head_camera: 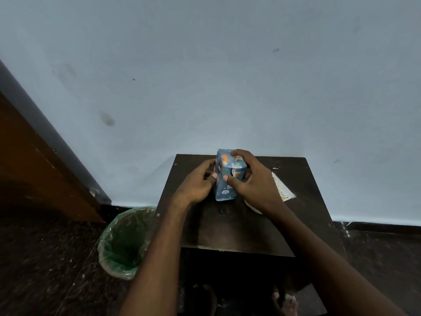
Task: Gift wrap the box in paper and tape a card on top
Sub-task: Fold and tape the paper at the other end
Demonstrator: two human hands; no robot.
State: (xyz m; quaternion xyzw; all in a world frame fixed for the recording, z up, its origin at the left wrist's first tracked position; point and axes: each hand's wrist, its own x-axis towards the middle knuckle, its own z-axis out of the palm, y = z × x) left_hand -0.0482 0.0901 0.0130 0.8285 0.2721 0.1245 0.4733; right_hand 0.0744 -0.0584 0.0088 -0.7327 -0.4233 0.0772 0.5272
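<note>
The box [227,176] stands on end near the far edge of the dark bench [239,226], already covered in blue patterned paper, and both hands are on it — a hold that looks meant to keep the wrap tight while the last folds are settled. The right hand [252,181] arches over the top and the right side of the box, fingers curled down round it and the thumb pressed flat against the near face, which pins the paper there and stops the box tipping. The left hand [200,181] comes in from the other side, its fingers bent against the left face and the thumb tip touching the near left edge; whether it is pinching a loose flap or only bracing the box is hard to tell, since the light is dim and the fingers hide that face. Just right of the right hand lies the card [283,187], flat on the bench with its printed side up — kept within reach, I would judge, for the taping that is not yet done. A pale round object [250,205] peeps out from under the right wrist; it may be the tape roll. Below and left of the left hand, off the bench, a bin [123,242] with a green liner stands on the floor, handy for offcuts.
</note>
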